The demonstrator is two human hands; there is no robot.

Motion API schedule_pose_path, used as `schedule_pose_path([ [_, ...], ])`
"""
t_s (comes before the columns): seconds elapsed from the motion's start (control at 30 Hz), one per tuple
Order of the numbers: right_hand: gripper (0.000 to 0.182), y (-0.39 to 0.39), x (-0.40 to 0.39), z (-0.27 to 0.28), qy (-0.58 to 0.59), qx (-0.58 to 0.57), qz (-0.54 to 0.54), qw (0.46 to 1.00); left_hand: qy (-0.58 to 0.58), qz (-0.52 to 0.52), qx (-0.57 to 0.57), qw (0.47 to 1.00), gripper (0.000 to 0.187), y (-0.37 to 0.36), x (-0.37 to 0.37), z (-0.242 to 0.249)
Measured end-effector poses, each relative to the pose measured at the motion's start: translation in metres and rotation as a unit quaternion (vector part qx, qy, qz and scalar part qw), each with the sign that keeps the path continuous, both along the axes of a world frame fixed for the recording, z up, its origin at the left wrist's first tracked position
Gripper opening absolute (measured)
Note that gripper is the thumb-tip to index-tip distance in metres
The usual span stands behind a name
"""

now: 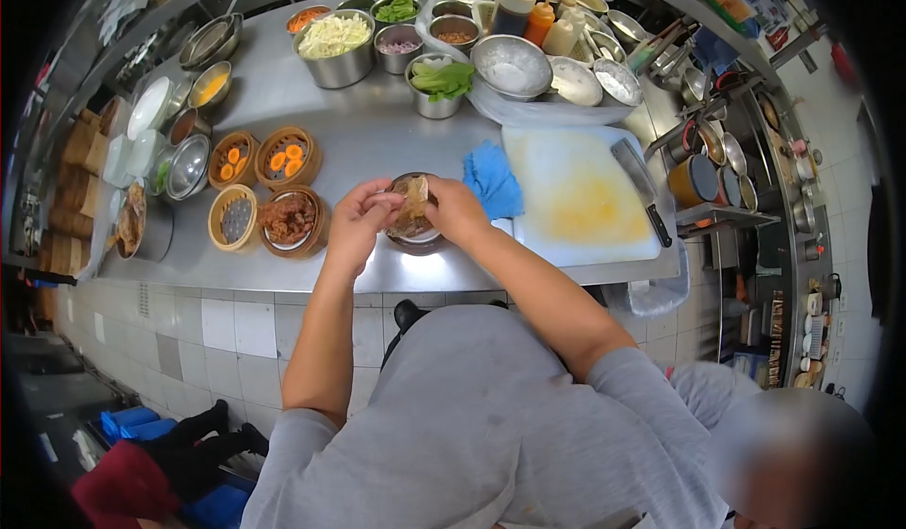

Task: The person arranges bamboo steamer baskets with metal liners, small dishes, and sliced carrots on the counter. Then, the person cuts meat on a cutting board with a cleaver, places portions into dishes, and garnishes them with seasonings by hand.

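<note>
The person stands at a steel table (377, 137) with both hands over a round bowl (418, 243) near the front edge. A brown piece of food (411, 206) is between the two hands, above the bowl and partly hidden by the fingers. The right hand (455, 210) is partly closed, its fingers bent around the right side of the piece and holding it. The left hand (362, 219) is half closed, thumb and fingers drawn together at the left side of the piece; whether they grip it or only touch it cannot be told.

To the left of the bowl are four round steamer baskets. The nearest basket (323, 232) holds reddish-brown food (287, 218); behind it, another basket (312, 168) holds orange slices (286, 160). Further left, one basket (247, 150) also has orange slices, and the one in front of it has a dark, dotted base (236, 219).

To the right of the hands, a blue cloth (492, 180) lies against a white cutting board (538, 156) with a yellow stain. A cleaver (634, 170) and a black-handled knife (659, 226) lie along the board's right side. Behind the bowl, a metal pot (437, 106) holds green leaves (442, 78).
</note>
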State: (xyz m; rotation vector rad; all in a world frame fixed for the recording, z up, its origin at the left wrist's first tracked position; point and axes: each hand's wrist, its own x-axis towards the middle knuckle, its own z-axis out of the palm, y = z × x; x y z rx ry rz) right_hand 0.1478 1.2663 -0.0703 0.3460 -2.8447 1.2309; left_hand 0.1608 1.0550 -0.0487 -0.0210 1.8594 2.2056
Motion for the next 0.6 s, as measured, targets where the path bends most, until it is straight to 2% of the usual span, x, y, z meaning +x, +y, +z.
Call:
schedule_pose_path([
  [0.03, 0.035, 0.000, -0.001, 0.004, -0.098, -0.036, -0.023, 0.994, -0.005, 0.029, -0.012, 0.999, 0.043, -0.002, 0.000, -0.006],
  [0.07, 0.035, 0.000, -0.001, 0.003, -0.099, -0.036, -0.022, 0.994, -0.006, 0.029, -0.013, 0.999, 0.043, -0.007, 0.000, -0.019],
  [0.1, 0.035, 0.001, 0.000, 0.001, -0.086, -0.128, -0.052, 0.987, 0.060, 0.023, -0.164, 0.984, 0.043, -0.013, 0.002, -0.036],
  [0.13, 0.035, 0.002, 0.002, 0.000, -0.073, -0.218, -0.082, 0.970, 0.123, 0.015, -0.310, 0.943, 0.044, -0.017, 0.004, -0.044],
  [0.17, 0.035, 0.003, 0.005, 0.001, -0.075, -0.218, -0.080, 0.970, 0.096, -0.032, -0.285, 0.953, 0.044, -0.020, 0.003, -0.051],
  [0.2, 0.037, 0.005, 0.008, 0.006, -0.087, -0.167, -0.029, 0.982, 0.098, -0.030, -0.285, 0.953, 0.044, -0.017, 0.005, -0.045],
  [0.27, 0.039, 0.006, 0.010, 0.010, -0.094, -0.111, 0.013, 0.989, 0.159, -0.017, -0.366, 0.917, 0.039, -0.005, 0.009, -0.033],
  [0.33, 0.046, -0.006, 0.012, 0.005, 0.087, -0.004, 0.061, 0.994, 0.144, -0.036, -0.357, 0.922, 0.041, 0.001, 0.008, -0.024],
  [0.4, 0.048, -0.010, 0.012, -0.001, -0.002, 0.052, 0.024, 0.998, 0.136, -0.066, -0.346, 0.926, 0.042, 0.012, 0.002, -0.025],
  [0.43, 0.048, -0.010, 0.013, -0.007, 0.001, 0.055, 0.004, 0.998, 0.098, -0.030, -0.254, 0.962, 0.043, 0.013, 0.003, -0.030],
  [0.47, 0.045, -0.010, 0.013, -0.013, 0.012, 0.027, -0.010, 1.000, 0.054, 0.006, -0.160, 0.986, 0.044, 0.014, 0.003, -0.032],
  [0.5, 0.042, -0.009, 0.013, -0.016, 0.024, -0.003, -0.020, 1.000, 0.061, -0.006, -0.159, 0.985, 0.044, 0.015, 0.004, -0.031],
  [0.53, 0.042, -0.007, 0.014, -0.010, 0.027, -0.003, -0.032, 0.999, 0.032, 0.029, -0.078, 0.996, 0.044, 0.015, 0.005, -0.031],
  [0.57, 0.038, -0.003, 0.015, -0.005, 0.035, -0.079, -0.041, 0.995, 0.000, 0.064, 0.005, 0.998, 0.044, 0.014, 0.007, -0.031],
  [0.6, 0.035, 0.000, 0.018, 0.003, 0.042, -0.153, -0.050, 0.986, 0.002, 0.053, 0.005, 0.999, 0.044, 0.013, 0.010, -0.033],
])
